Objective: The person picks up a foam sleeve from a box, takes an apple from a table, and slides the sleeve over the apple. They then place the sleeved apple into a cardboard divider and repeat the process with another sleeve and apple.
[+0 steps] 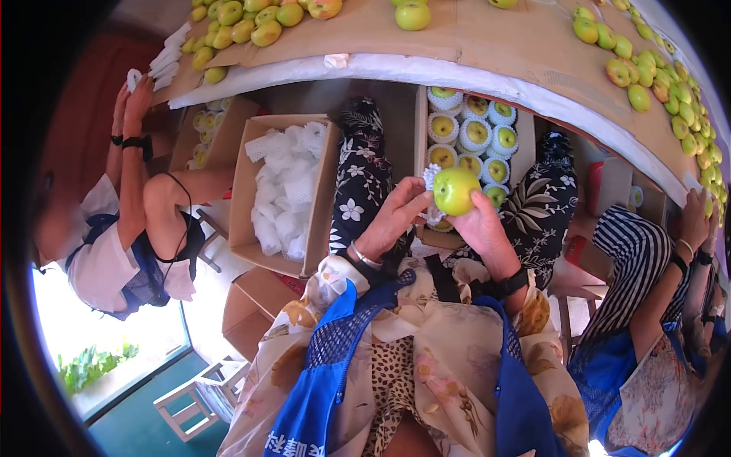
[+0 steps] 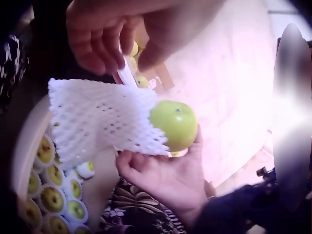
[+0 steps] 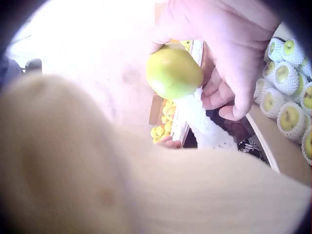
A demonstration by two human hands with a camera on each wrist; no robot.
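Note:
A yellow-green apple is in my right hand, thumb and fingers around it, over an open carton. A white foam net lies against the apple, its jagged edge overlapping the fruit in the left wrist view. In the right wrist view, the lower fingers of the right hand curl beside the net. My left hand is close to the net in the head view. The left wrist view shows its fingers loosely bent over the net, with a gap before the thumb.
Netted apples fill the carton ahead; a carton of foam nets stands left of it. Loose apples lie on the cardboard-topped table. People sit at both sides, one in striped trousers. A white stool stands lower left.

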